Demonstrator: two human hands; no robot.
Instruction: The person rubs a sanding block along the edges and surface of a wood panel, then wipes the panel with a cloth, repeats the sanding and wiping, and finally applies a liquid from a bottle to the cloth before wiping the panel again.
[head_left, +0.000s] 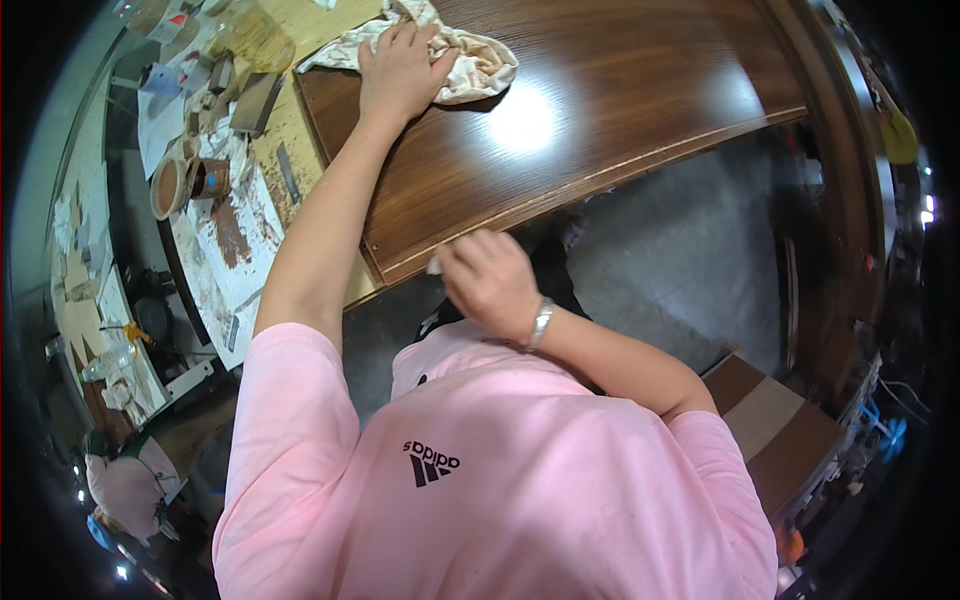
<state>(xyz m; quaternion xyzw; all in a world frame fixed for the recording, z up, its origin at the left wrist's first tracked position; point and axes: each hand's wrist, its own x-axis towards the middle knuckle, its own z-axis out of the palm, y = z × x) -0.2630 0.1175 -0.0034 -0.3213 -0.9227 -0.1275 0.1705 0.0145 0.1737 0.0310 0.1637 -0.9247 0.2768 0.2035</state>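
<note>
A glossy brown wooden panel (600, 110) stretched from eleven round to two o'clock, the biggest thing in front of me. Its left part lay on a yellow desk (325, 22). The person stood at the near edge in a pink shirt (540, 470), and at four o'clock I saw a brown cardboard carton (775, 430).

At ten o'clock a white sheet (235, 230), smeared with brown, lay beside a round tub (168, 188). At twelve o'clock a pale, patterned cloth (482, 72) sat bunched on the panel, near its left edge.

The left hand (400, 75) rested on that cloth, arm outstretched, its fingers a little apart and the thumb spread away from them. The right hand (492, 275) was at the centre, just beside the panel's near edge — fingers curled together round a small white thing (434, 266), too small to identify. A silver-coloured band (541, 323) circled that wrist.
</note>
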